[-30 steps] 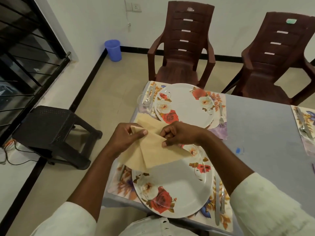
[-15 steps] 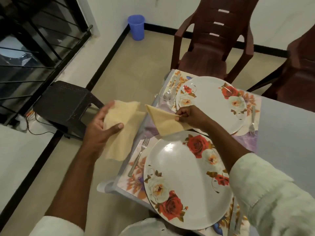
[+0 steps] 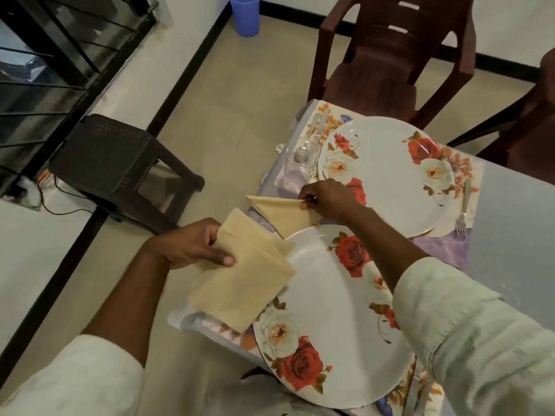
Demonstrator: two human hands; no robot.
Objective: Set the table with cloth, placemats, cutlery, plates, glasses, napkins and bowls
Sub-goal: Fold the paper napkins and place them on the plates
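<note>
My left hand [image 3: 192,246] grips a stack of folded beige cloth napkins [image 3: 244,277], thumb across the top and fingers curled underneath; the stack hangs over the near left corner of the table, its inner edge overlapping the rim of the near white round plate with red and white roses [image 3: 327,313]. My right hand [image 3: 326,199] pinches one corner of a single beige napkin folded into a triangle [image 3: 283,211], which sits between the two plates with its point reaching past the table's left edge and its lower side touching the near plate's rim.

The far white rose-patterned plate [image 3: 387,178] rests on a floral placemat [image 3: 468,166], a metal spoon [image 3: 303,148] just beside its left rim, close to the table edge, and a metal fork [image 3: 462,211] beside its right rim. The grey tablecloth [image 3: 510,235] lies bare to the right of the plates, giving open room there. The near plate overhangs the table's front edge toward me.

Off the table to the left the beige floor is open, with a dark plastic stool [image 3: 120,163] standing well apart from the table. A brown plastic chair [image 3: 387,58] stands at the far end, just beyond the table edge, and a blue plastic bucket [image 3: 244,13] is by the wall.
</note>
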